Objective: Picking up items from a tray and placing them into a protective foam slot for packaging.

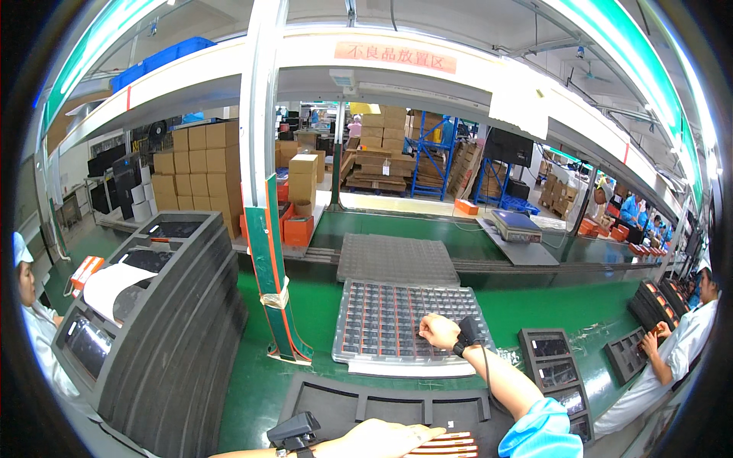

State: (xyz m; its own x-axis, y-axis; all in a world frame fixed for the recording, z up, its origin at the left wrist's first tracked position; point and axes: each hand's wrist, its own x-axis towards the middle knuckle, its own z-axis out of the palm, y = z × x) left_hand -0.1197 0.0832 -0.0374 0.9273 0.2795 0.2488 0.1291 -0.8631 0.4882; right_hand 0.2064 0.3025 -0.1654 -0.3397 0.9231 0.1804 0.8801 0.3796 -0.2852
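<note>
My right hand [440,332] reaches over the right part of a clear plastic tray [347,357]. Its fingers are drawn together at the small dark parts with orange edges [382,313] that fill the tray in rows; whatever they pinch is hidden. Low in the picture, my left hand [389,437] is closed at one end of several thin orange-edged strips [447,444], its lower fingers cut off by the frame. Under it lies a black foam tray [324,401] with rectangular recesses. Both wrists wear a black device on a strap.
A tall stack of black foam trays [183,343] stands left, beside a green-and-white post [269,252]. Behind the plastic tray lies a dark grey tray [397,258]. Another foam tray with dark panels [551,351] lies right. A scale [515,227] stands beyond. Co-workers sit on both sides.
</note>
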